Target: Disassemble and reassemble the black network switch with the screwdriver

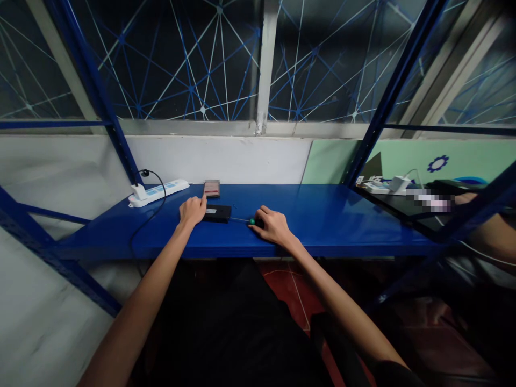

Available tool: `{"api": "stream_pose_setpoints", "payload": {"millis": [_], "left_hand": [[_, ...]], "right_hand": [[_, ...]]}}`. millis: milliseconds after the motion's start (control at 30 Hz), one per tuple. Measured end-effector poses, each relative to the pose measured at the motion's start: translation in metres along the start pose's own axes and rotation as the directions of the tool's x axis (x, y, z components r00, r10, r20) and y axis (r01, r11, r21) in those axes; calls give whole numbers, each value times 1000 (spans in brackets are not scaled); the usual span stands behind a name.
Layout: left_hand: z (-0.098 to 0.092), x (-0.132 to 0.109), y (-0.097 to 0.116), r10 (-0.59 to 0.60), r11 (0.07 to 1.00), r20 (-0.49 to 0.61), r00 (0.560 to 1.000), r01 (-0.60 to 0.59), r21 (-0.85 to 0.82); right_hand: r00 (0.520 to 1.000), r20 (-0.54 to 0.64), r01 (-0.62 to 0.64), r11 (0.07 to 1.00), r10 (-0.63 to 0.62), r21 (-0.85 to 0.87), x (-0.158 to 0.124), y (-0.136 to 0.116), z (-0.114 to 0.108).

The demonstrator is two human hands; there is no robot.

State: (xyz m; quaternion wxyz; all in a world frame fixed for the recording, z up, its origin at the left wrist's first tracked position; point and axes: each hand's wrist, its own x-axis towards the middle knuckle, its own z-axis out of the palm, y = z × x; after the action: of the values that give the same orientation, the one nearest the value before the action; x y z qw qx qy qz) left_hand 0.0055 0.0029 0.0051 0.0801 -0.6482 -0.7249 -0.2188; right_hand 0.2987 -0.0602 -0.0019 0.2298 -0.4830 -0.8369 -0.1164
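Note:
A flat black rectangular box (218,214) with a pale label lies on the blue table. My left hand (192,210) grips its left end, fingers bent and the index finger pointing forward. My right hand (272,224) is closed around the handle of a screwdriver (252,221), whose green collar shows at the fingertips. Its thin shaft points left, lying almost level, and the tip reaches the right end of the box. Whether the tip is in a screw or only touching is too small to tell. Just behind the box lies a small clear-lidded case (212,188).
A white power strip (159,192) with a plugged-in adapter and a black cable (155,212) lies at the left. Blue shelf posts (374,107) rise on both sides. At the far right, another person's arm (494,236) is beside a dark table with a white charger (399,184).

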Motion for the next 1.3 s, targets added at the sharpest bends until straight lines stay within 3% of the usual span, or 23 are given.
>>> {"api": "stream_pose_setpoints", "payload": {"millis": [300, 1000, 1300], "left_hand": [[-1, -1, 0, 9, 1000, -2, 1000, -9, -1], [-4, -3, 2, 7, 1000, 10, 1000, -7, -9], [-4, -3, 1, 15, 1000, 15, 1000, -14, -9]], "right_hand": [[997, 70, -35, 999, 36, -8, 1, -4, -2], [999, 29, -44, 998, 45, -35, 0, -5, -6], [991, 100, -87, 996, 89, -30, 1, -9, -8]]}}
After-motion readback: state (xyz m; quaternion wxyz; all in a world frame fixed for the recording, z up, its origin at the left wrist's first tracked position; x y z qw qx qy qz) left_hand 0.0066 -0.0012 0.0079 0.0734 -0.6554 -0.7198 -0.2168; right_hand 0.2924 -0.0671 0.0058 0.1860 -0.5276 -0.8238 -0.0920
